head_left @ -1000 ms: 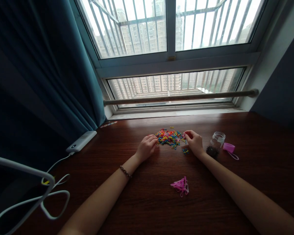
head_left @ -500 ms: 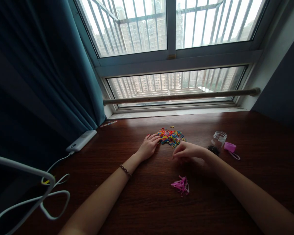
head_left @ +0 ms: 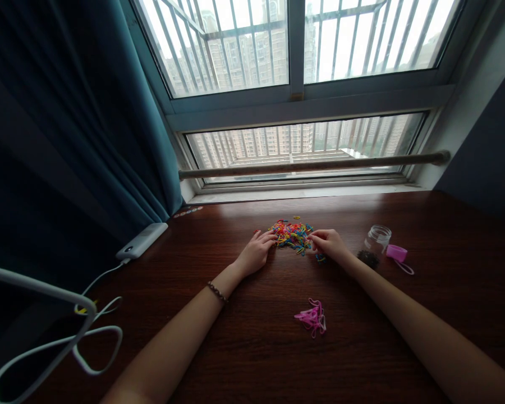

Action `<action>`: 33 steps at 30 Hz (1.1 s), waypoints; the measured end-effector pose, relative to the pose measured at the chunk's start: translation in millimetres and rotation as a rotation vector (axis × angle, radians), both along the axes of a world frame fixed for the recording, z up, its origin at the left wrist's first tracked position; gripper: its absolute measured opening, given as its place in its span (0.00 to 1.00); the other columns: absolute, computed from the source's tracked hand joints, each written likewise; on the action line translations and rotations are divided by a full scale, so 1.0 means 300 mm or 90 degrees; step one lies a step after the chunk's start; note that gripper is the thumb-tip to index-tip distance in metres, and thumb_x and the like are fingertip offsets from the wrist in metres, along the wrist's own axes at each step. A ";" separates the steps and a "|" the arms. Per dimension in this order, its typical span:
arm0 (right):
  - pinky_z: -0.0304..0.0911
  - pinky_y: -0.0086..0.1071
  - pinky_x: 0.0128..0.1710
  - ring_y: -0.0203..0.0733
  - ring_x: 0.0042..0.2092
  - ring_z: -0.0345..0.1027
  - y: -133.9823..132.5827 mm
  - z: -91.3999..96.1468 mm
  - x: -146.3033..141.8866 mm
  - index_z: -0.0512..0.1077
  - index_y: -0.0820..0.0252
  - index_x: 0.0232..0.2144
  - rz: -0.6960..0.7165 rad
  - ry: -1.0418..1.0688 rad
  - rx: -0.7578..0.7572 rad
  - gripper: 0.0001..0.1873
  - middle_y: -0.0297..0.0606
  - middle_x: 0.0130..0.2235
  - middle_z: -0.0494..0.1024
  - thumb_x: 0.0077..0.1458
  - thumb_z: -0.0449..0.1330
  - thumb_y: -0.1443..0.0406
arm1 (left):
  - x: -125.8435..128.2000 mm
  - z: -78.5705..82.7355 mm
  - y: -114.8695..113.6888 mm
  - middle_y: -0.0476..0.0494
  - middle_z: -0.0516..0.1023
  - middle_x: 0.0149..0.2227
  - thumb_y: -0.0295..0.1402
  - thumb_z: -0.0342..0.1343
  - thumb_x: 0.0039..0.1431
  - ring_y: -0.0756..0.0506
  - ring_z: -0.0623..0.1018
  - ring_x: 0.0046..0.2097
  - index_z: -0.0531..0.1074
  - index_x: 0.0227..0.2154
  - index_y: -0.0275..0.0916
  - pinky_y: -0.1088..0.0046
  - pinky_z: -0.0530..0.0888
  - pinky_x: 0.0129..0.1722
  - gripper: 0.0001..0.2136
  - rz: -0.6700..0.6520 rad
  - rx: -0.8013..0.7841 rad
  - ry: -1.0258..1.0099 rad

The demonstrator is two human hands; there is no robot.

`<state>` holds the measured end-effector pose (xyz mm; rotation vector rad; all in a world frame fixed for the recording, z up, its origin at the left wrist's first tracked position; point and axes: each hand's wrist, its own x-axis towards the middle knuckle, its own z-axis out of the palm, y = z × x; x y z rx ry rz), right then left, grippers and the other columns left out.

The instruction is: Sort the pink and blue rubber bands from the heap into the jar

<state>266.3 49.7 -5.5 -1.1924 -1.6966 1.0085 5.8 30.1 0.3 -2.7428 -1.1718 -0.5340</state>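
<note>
A heap of small, many-coloured rubber bands (head_left: 292, 234) lies on the dark wooden table. At its left edge rests my left hand (head_left: 255, 252), palm down, fingers stretched out and touching the bands. My right hand (head_left: 329, 244) is at the heap's right edge, thumb and fingertips pinched together; whatever is between them is too small to make out. A few blue bands (head_left: 320, 258) lie just below that hand. Nearer to me, between my forearms, is a separate tangle of pink rubber bands (head_left: 312, 318).
Right of my right hand stands a clear jar (head_left: 377, 239) with a dark clump (head_left: 367, 258) at its base. Beside it lies a pink cap (head_left: 396, 252) with a loop. A white power bank (head_left: 142, 243) with a cable is at left, near the blue curtain (head_left: 151, 168).
My right hand has moved away from me to the heap's right edge, uncovering a few blue bands. The pink tangle's upper loop looks wider. My left hand stays put.
</note>
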 end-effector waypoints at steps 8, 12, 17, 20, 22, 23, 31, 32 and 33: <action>0.56 0.25 0.18 0.33 0.17 0.62 -0.024 0.018 -0.007 0.73 0.63 0.26 -0.063 -0.051 0.080 0.15 0.34 0.19 0.72 0.50 0.51 0.58 | -0.006 -0.014 0.012 0.40 0.71 0.45 0.22 0.44 0.55 0.46 0.69 0.49 0.67 0.42 0.36 0.63 0.65 0.52 0.13 0.009 0.043 -0.092; 0.61 0.27 0.28 0.37 0.27 0.68 -0.026 0.006 -0.007 0.73 0.61 0.28 -0.112 -0.117 0.171 0.13 0.37 0.26 0.76 0.50 0.52 0.61 | -0.017 -0.029 0.020 0.41 0.73 0.41 0.27 0.45 0.57 0.47 0.72 0.43 0.68 0.38 0.36 0.67 0.70 0.46 0.09 0.034 0.043 -0.181; 0.60 0.33 0.38 0.41 0.36 0.67 -0.021 -0.016 -0.003 0.73 0.60 0.32 -0.150 -0.223 0.280 0.10 0.39 0.34 0.76 0.50 0.53 0.65 | -0.028 -0.028 0.017 0.44 0.75 0.34 0.32 0.46 0.58 0.48 0.75 0.36 0.69 0.34 0.38 0.71 0.72 0.39 0.07 0.111 0.040 -0.239; 0.59 0.35 0.41 0.43 0.39 0.65 -0.023 -0.018 0.000 0.73 0.59 0.32 -0.140 -0.271 0.303 0.10 0.39 0.35 0.76 0.50 0.53 0.67 | -0.024 -0.020 0.009 0.45 0.75 0.32 0.34 0.45 0.59 0.48 0.75 0.33 0.68 0.36 0.38 0.73 0.72 0.35 0.09 0.152 0.040 -0.282; 0.58 0.35 0.41 0.42 0.39 0.64 -0.026 -0.018 -0.001 0.73 0.59 0.32 -0.128 -0.288 0.314 0.09 0.39 0.34 0.76 0.50 0.52 0.67 | -0.018 -0.014 0.003 0.44 0.75 0.34 0.34 0.44 0.59 0.48 0.76 0.34 0.67 0.40 0.38 0.72 0.73 0.36 0.11 0.140 0.051 -0.300; 0.58 0.35 0.41 0.42 0.39 0.64 -0.027 -0.018 -0.001 0.73 0.59 0.31 -0.122 -0.292 0.318 0.09 0.39 0.34 0.76 0.51 0.52 0.68 | -0.013 -0.012 -0.002 0.43 0.75 0.36 0.34 0.44 0.59 0.48 0.76 0.36 0.67 0.41 0.38 0.72 0.73 0.38 0.11 0.113 0.057 -0.298; 0.59 0.32 0.41 0.41 0.40 0.62 -0.032 -0.023 -0.005 0.72 0.59 0.33 -0.089 -0.304 0.332 0.09 0.38 0.34 0.75 0.50 0.52 0.70 | 0.114 0.051 -0.148 0.41 0.76 0.35 0.27 0.41 0.60 0.49 0.74 0.39 0.67 0.38 0.36 0.71 0.72 0.42 0.10 -0.280 0.086 -0.051; 0.59 0.32 0.41 0.41 0.40 0.62 -0.032 -0.023 -0.005 0.72 0.59 0.33 -0.090 -0.307 0.327 0.09 0.38 0.34 0.75 0.50 0.52 0.69 | 0.138 0.061 -0.178 0.41 0.76 0.34 0.28 0.42 0.59 0.49 0.74 0.41 0.67 0.36 0.35 0.71 0.72 0.42 0.09 -0.337 0.091 -0.026; 0.59 0.32 0.41 0.41 0.39 0.62 -0.032 -0.023 -0.005 0.71 0.59 0.34 -0.093 -0.309 0.322 0.09 0.38 0.34 0.75 0.50 0.53 0.69 | 0.161 0.071 -0.206 0.40 0.75 0.34 0.28 0.42 0.59 0.48 0.74 0.41 0.68 0.35 0.36 0.71 0.72 0.42 0.09 -0.383 0.099 -0.014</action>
